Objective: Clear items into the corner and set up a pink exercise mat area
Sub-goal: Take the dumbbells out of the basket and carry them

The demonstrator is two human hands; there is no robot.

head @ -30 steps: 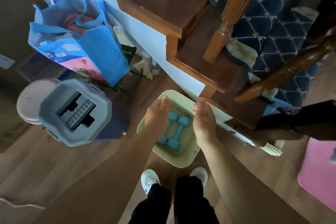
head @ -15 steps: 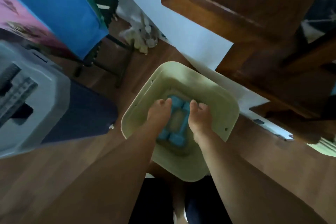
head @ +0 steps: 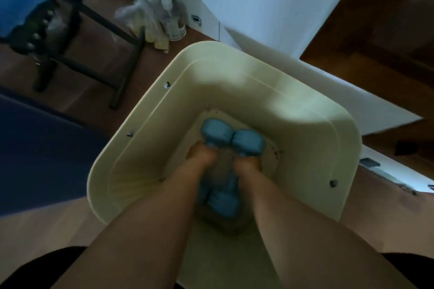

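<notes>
Two blue dumbbells lie side by side on the bottom of the cream bin [head: 234, 82], their long axes pointing straight away from the person, in line with the forearms. The left hand [head: 202, 155] sits on the handle of the left dumbbell [head: 215, 134], the right hand [head: 246, 164] on the right dumbbell [head: 249, 144]. The fingers seem curled round the handles, though blur hides detail. The heads are blocky and matt, the bin smooth plastic with rounded corners and deep walls, so the lift should go straight up.
</notes>
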